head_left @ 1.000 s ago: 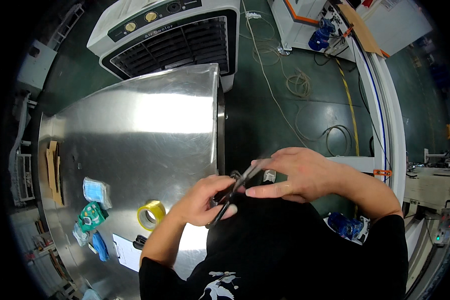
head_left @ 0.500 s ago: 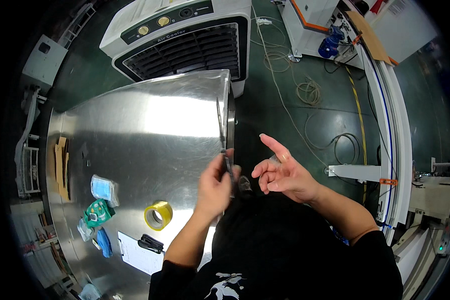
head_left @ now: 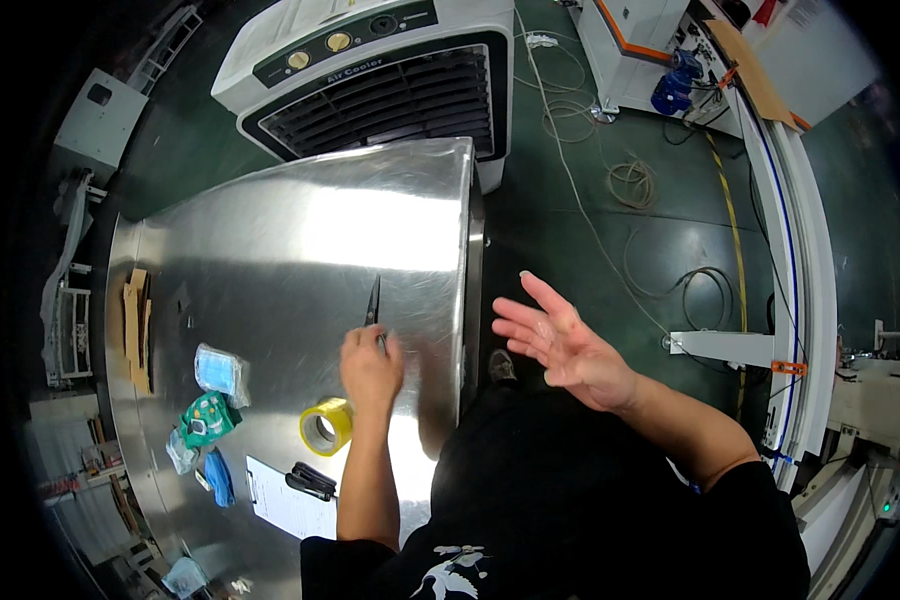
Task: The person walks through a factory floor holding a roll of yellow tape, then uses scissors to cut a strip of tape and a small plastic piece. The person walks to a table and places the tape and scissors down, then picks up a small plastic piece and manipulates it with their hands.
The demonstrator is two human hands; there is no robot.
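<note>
Over the steel table, my left hand (head_left: 372,368) is closed around a pair of scissors (head_left: 373,302), whose dark pointed blades aim away from me. The fingers cover most of the handles, and I cannot tell whether the scissors touch the tabletop. To the right of the table edge, my right hand (head_left: 585,360) is raised palm up with its fingers spread. It grips nothing; a faint shiny patch shows near its fingers, too small to make out. Closest to my left wrist lies a roll of yellow tape (head_left: 326,427).
The steel table (head_left: 260,300) also bears a clipboard (head_left: 280,500) with a black tool (head_left: 311,481), a wrapped blue pack (head_left: 220,372), a green packet (head_left: 208,418) and cardboard strips (head_left: 136,330). An air cooler (head_left: 370,90) stands beyond its far edge. Cables (head_left: 632,185) lie on the floor.
My left hand has moved left with the scissors, from the table's right edge to over the tabletop. My right hand's fingers have spread and straightened.
</note>
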